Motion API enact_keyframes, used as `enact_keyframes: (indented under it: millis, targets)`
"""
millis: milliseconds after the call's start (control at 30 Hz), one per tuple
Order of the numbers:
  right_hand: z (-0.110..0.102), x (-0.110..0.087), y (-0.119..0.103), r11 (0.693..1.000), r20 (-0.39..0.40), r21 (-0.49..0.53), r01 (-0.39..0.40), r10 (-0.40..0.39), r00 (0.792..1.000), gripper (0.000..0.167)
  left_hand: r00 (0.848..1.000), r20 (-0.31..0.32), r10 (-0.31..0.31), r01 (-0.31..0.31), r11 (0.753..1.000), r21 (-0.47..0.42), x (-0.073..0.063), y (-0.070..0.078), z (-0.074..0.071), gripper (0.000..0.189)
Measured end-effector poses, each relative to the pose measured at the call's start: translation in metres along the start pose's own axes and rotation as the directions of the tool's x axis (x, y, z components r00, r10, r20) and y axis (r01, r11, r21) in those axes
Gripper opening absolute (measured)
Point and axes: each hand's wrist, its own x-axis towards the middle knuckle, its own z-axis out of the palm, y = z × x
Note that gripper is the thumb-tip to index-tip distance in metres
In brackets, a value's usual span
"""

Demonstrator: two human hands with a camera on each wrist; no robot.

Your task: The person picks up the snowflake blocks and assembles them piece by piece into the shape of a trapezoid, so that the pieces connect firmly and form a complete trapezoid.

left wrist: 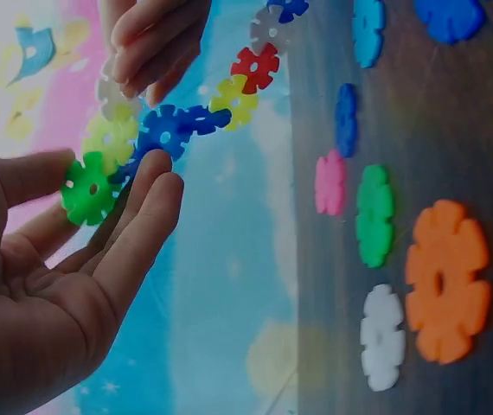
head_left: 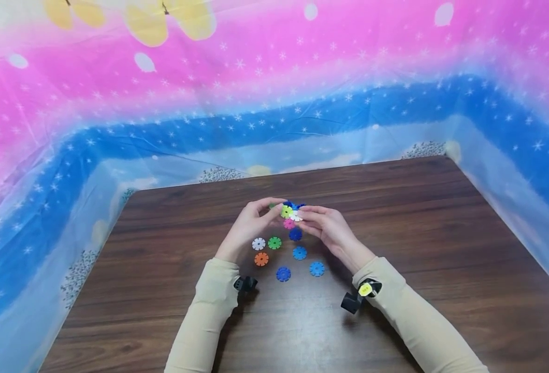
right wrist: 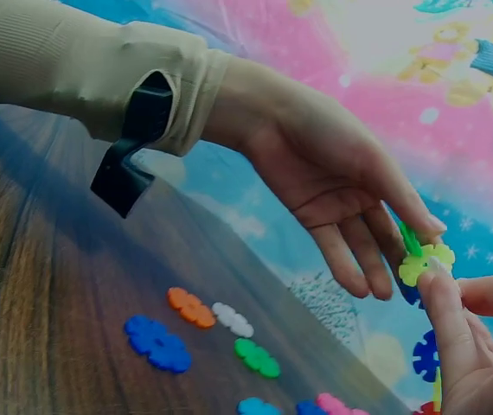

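Observation:
Both hands hold up a chain of notched, flower-shaped plastic discs above the table. In the head view my left hand (head_left: 251,223) is at the chain's left side and my right hand (head_left: 330,230) at its right. Fingers and thumb of the left hand pinch a green disc (left wrist: 91,190), linked to a yellow-green disc (left wrist: 111,138). The right hand pinches a white disc (head_left: 295,215) beside the yellow-green one. Dark blue discs (left wrist: 164,130) join on, followed by a yellow disc (left wrist: 233,104), a red disc (left wrist: 255,69) and more. Fingers partly hide the joints.
Loose discs lie on the brown table (head_left: 162,290) below the hands: a white disc (head_left: 258,243), a green disc (head_left: 274,243), an orange disc (head_left: 261,259), a pink disc (head_left: 289,223) and several blue ones (head_left: 283,274). A patterned cloth (head_left: 256,124) hangs behind the table.

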Motion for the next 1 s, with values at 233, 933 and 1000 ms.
enact_keyframes:
  millis: [233,933,1000]
  targets:
    - [-0.005,-0.005,-0.015,1.0,0.11,0.027,-0.005,0.002,0.994,0.037,1.0,0.018,0.007,-0.009,0.987,0.158,-0.005,0.007,-0.004,0.05]
    - [-0.028,-0.027,-0.027,0.824,0.261,-0.536,0.183,-0.045,0.964,0.038,1.0,0.015,0.019,-0.022,0.983,0.183,-0.003,-0.003,0.003,0.046]
    - [-0.03,-0.035,-0.023,0.703,0.307,-0.678,0.215,0.005,0.952,0.035,1.0,0.006,-0.013,0.012,0.989,0.149,-0.003,-0.007,0.001,0.046]
